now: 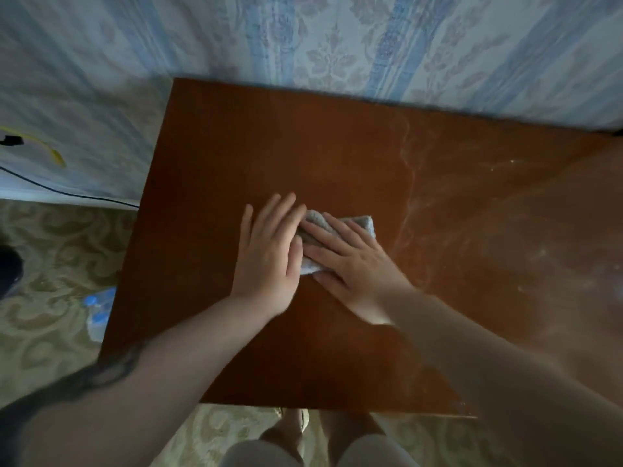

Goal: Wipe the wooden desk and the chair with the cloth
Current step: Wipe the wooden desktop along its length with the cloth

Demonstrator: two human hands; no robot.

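Observation:
A brown wooden desk point(269, 146) stands against the wall and fills the middle of the view. On it lies a folded grey-white cloth point(362, 224), mostly covered by my hands. My right hand point(350, 261) presses flat on the cloth with straight, spread fingers. My left hand point(269, 254) lies flat beside it, its fingers straight, its edge touching the cloth's left side. The desk's right part shows pale dusty streaks point(411, 183); the left part looks darker. No chair is in view.
Blue patterned wallpaper point(337, 45) rises behind the desk. A black cable point(67, 193) runs along the wall at the left. A plastic bottle with a blue cap point(97, 311) lies on the patterned floor left of the desk. My legs show below the desk's front edge.

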